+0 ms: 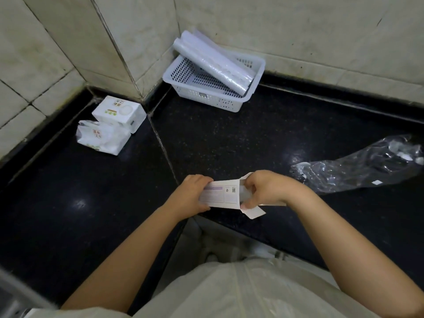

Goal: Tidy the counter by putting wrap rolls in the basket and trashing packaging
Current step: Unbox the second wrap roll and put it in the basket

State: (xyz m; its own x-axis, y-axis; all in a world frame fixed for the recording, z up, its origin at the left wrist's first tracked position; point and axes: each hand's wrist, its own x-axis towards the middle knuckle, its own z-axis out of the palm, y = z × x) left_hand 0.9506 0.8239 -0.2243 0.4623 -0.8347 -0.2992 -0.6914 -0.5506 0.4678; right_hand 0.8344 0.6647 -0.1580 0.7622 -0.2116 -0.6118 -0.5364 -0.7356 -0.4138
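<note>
I hold a flattened white cardboard box [223, 194] with purple print over the front edge of the black counter [252, 138]. My left hand [193, 196] grips its left end. My right hand [263, 189] pinches the right end, where a flap hangs open. Two clear wrap rolls [213, 61] lie slanted in the white perforated basket [181, 84] in the back corner, their upper ends leaning on the wall. A crumpled clear plastic wrapper [358, 166] lies on the counter at the right.
A white tissue box [119, 113] and a soft tissue pack [102, 137] sit at the back left against the tiled wall. The counter bends around a tiled wall corner. My pale shirt fills the bottom of the view.
</note>
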